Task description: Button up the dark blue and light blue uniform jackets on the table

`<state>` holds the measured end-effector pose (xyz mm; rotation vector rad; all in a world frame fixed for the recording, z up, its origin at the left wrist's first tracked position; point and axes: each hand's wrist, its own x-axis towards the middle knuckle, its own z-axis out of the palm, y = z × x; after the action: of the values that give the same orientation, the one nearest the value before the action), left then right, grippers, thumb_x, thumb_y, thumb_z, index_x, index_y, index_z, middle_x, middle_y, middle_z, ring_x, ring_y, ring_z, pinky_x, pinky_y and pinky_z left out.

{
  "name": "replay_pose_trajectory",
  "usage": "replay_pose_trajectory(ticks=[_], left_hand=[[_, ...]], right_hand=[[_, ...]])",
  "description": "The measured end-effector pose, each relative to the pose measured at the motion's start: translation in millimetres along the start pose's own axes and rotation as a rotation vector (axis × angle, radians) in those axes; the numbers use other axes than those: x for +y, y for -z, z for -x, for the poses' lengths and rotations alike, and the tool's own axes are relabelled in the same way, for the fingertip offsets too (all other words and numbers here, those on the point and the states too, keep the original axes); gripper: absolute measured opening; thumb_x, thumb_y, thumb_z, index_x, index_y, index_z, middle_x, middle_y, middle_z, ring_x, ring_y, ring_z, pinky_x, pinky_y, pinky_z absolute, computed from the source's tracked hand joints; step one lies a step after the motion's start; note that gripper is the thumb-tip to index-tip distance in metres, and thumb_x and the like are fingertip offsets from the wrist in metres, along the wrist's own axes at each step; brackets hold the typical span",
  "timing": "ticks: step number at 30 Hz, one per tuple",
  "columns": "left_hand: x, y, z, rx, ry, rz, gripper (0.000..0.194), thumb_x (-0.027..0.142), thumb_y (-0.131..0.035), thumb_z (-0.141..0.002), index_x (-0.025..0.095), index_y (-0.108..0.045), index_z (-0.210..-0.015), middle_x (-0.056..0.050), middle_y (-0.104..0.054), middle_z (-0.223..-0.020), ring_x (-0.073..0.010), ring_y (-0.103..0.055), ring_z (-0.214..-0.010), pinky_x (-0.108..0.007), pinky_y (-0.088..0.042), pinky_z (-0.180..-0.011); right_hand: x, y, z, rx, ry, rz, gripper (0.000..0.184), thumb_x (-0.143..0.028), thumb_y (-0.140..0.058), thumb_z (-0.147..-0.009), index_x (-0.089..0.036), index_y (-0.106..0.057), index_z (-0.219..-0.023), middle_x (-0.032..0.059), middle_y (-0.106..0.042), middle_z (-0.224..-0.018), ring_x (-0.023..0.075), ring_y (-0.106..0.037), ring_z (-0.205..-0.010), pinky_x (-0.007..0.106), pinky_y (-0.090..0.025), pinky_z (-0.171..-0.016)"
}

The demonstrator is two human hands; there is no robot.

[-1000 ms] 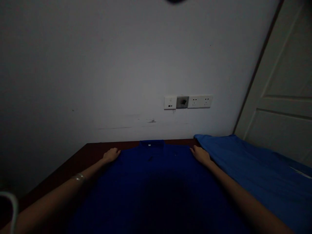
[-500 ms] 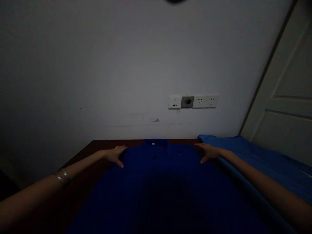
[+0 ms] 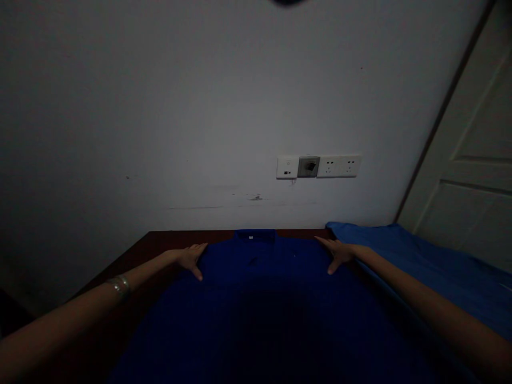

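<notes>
A dark blue collared shirt [image 3: 256,266] lies spread out on a dark red-brown table [image 3: 150,248], its collar toward the wall and a small white label inside the neck. At its left shoulder area in view, my left hand [image 3: 191,258] rests with thumb and fingers apart; a bracelet circles that wrist. My right hand [image 3: 336,252] sits at the opposite shoulder, thumb spread away from the straight fingers. Both hands touch or hover just over the cloth; which of these I cannot tell. Deep shadow hides the lower part of the shirt.
Right of the shirt lies a lighter blue cloth [image 3: 420,261]. Behind the table rises a pale wall [image 3: 200,106] with a row of switches and sockets [image 3: 319,167]. A panelled door [image 3: 476,160] stands at the right.
Both hands have let go of the shirt's shoulders and opened, thumbs spreading apart from the fingers. The view has turned slightly left. The shirt stays spread on the table.
</notes>
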<state>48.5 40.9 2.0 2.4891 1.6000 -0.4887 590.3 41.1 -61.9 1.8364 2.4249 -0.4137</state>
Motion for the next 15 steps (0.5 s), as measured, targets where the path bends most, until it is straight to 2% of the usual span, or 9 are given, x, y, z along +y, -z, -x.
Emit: replay_pose_trajectory(ticks=[4, 9, 11, 15], left_hand=[[2.1, 2.3, 0.0, -0.033, 0.067, -0.017, 0.138, 0.070, -0.064, -0.036, 0.002, 0.001, -0.138, -0.026, -0.005, -0.141, -0.0415, -0.004, -0.129, -0.049, -0.012, -0.104], [-5.2, -0.1, -0.4, 0.036, 0.092, 0.022, 0.133, 0.065, -0.066, -0.036, 0.004, -0.007, -0.138, -0.029, -0.011, -0.140, -0.0446, -0.006, -0.127, -0.053, -0.018, -0.100], [-7.2, -1.6, 0.6, 0.073, 0.100, 0.044, 0.128, 0.063, -0.067, -0.035, 0.004, -0.014, -0.136, -0.028, -0.019, -0.137, -0.0440, -0.012, -0.127, -0.051, -0.021, -0.099], [-6.4, -4.2, 1.6, 0.145, 0.084, 0.074, 0.110, 0.061, -0.068, -0.034, 0.007, -0.035, -0.124, -0.023, -0.041, -0.124, -0.0396, -0.034, -0.116, -0.045, -0.030, -0.095]], right_hand=[[-10.8, 4.1, 5.7, -0.011, 0.005, -0.040, 0.143, -0.059, -0.073, -0.030, -0.018, 0.008, -0.139, 0.0182, -0.013, -0.143, 0.0409, -0.013, -0.128, 0.050, -0.013, -0.104], [-17.7, 2.3, 10.8, 0.064, 0.092, -0.187, 0.139, -0.050, -0.077, -0.030, -0.019, 0.002, -0.140, 0.0176, -0.013, -0.143, 0.0379, -0.012, -0.129, 0.047, -0.012, -0.105], [-18.2, -0.3, 11.9, 0.076, 0.114, -0.229, 0.138, -0.047, -0.077, -0.032, -0.019, 0.003, -0.140, 0.0174, -0.012, -0.143, 0.0353, -0.012, -0.130, 0.044, -0.013, -0.105], [-19.6, -5.7, 14.0, 0.112, 0.073, -0.268, 0.134, -0.040, -0.077, -0.037, -0.018, 0.008, -0.139, 0.0196, -0.012, -0.143, 0.0334, -0.016, -0.130, 0.043, -0.016, -0.104]])
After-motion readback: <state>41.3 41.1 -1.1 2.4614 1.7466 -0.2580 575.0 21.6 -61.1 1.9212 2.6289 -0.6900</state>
